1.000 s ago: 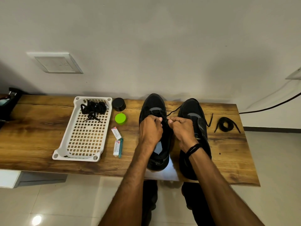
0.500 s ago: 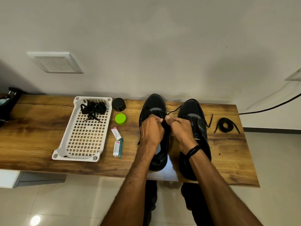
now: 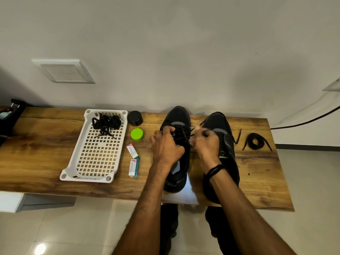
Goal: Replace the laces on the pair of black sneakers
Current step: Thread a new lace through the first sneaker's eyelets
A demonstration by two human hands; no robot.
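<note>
Left grip [image 3: 166,146] and right grip [image 3: 207,144] pinch lace [image 3: 181,138]; tube [image 3: 132,167] print illegible.

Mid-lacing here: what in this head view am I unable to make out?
Eyelets of the left sneaker: head view, covered by the left hand and right hand, so which are threaded is hidden.
Ends of the lace: head view, blurred and partly inside the hands.
Print on the tubes: head view, too small.
The black object: head view, cut off by the left edge.
</note>
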